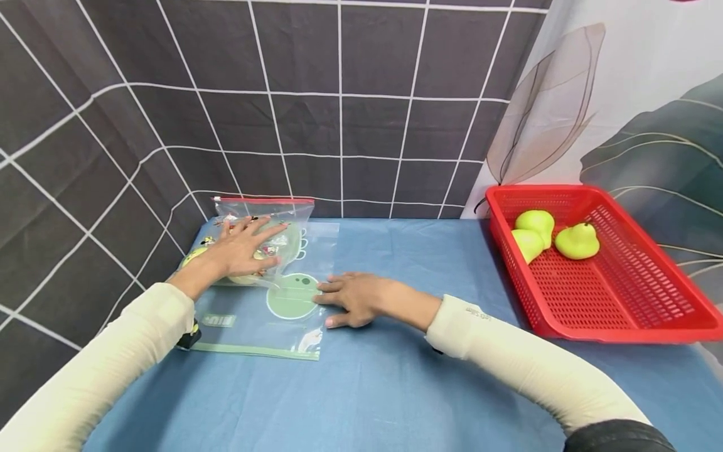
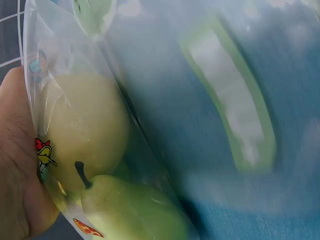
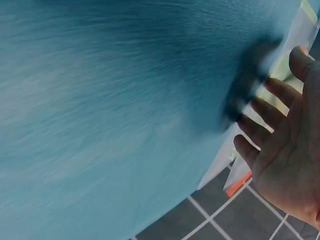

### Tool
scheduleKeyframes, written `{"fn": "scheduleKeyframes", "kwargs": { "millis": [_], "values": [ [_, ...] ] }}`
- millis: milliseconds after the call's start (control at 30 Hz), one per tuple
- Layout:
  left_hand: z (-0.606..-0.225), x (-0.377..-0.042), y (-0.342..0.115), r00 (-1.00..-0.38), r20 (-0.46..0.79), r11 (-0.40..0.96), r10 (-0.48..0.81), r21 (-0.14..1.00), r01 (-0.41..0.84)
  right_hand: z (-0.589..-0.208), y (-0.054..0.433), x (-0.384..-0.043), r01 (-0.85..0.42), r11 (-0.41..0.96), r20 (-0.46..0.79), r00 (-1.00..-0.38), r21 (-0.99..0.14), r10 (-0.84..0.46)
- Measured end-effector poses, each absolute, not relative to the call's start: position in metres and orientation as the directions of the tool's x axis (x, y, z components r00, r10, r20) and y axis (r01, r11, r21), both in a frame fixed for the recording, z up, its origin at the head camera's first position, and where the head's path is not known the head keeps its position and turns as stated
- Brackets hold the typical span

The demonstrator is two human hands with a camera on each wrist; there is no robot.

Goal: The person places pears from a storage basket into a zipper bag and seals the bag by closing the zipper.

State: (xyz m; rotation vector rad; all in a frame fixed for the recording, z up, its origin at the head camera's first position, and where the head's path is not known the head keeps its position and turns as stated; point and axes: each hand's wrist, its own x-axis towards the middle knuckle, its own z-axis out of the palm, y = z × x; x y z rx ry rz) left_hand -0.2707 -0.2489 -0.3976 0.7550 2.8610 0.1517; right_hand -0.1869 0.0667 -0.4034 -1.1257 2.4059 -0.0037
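My left hand [image 1: 241,250] lies spread on a clear zip bag [image 1: 294,235] with a red zip strip and small cartoon prints. In the left wrist view that bag holds yellow-green pears, one pear [image 2: 132,210] showing its dark stem. Partly under it, a second clear zip bag [image 1: 243,336] lies flat, its green zip edge towards me and a green round print [image 1: 290,296] on it. My right hand [image 1: 358,299] reaches its fingertips over that flat bag's right side, fingers apart and holding nothing. The right wrist view shows its palm and loosely bent fingers [image 3: 272,112].
A red plastic basket [image 1: 593,334] stands at the right with several pears [image 1: 577,242] in it. A blue cloth [image 1: 390,389] covers the table. Dark tile-patterned sheeting [image 1: 373,125] rises behind and at the left, close to the bags.
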Motion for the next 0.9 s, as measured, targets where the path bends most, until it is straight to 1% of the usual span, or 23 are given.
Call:
{"fn": "scheduleKeyframes", "kwargs": {
  "millis": [133, 400, 533, 667, 800, 900],
  "values": [
    [-0.398, -0.272, -0.251, -0.855, -0.133, 0.863, 0.501, 0.148, 0.483, -0.398, 0.091, -0.181, -0.707, 0.677, -0.411, -0.565, -0.205, -0.715],
    [-0.399, -0.271, -0.256, -0.858, -0.132, 0.866, 0.496, 0.154, 0.476, -0.387, 0.14, -0.165, -0.69, 0.709, -0.403, -0.613, -0.148, -0.68],
    [-0.396, -0.269, -0.258, -0.858, -0.13, 0.866, 0.497, 0.136, 0.481, -0.382, 0.167, -0.162, -0.688, 0.717, -0.395, -0.631, -0.111, -0.667],
    [-0.394, -0.268, -0.256, -0.856, -0.135, 0.865, 0.5, 0.122, 0.486, -0.378, 0.189, -0.162, -0.666, 0.742, -0.424, -0.654, -0.069, -0.627],
    [-0.393, -0.269, -0.252, -0.856, -0.153, 0.869, 0.495, 0.083, 0.488, -0.372, 0.2, -0.162, -0.639, 0.767, -0.443, -0.671, -0.061, -0.595],
    [-0.389, -0.269, -0.246, -0.856, -0.176, 0.872, 0.487, 0.046, 0.487, -0.364, 0.206, -0.161, -0.621, 0.78, -0.428, -0.687, -0.074, -0.587]
  ]
}}
